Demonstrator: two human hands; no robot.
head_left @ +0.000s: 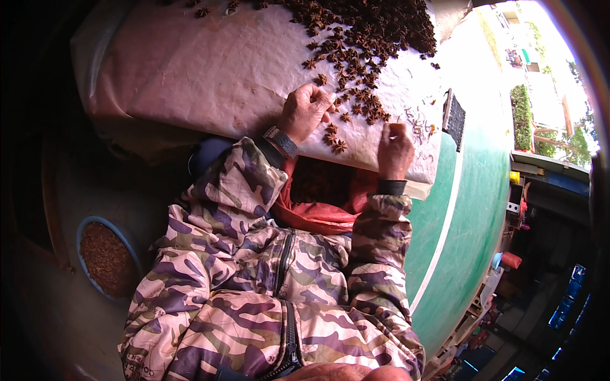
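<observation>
A heap of dark brown star anise (381,28) lies at the far side of a table under a pale plastic sheet (190,76), with loose pods trailing toward me. My left hand (306,113) is over the sheet, thumb and fingertips pressed together beside the scattered pods. Whatever it pinches, if anything, is too small to tell. My right hand (395,151) is closed near the sheet's right end, its fingers curled inward just below a few pods; its contents are hidden. Between my forearms, a red bag (318,217) gapes at the table's near edge, its inside dark.
Thin pale scraps (419,124) are strewn on the sheet's right end. A flat black tray (454,120) stands beyond that end. At lower left, a blue-rimmed basin (79,244) holds brown material. Green floor (438,254) with a white line runs along the right.
</observation>
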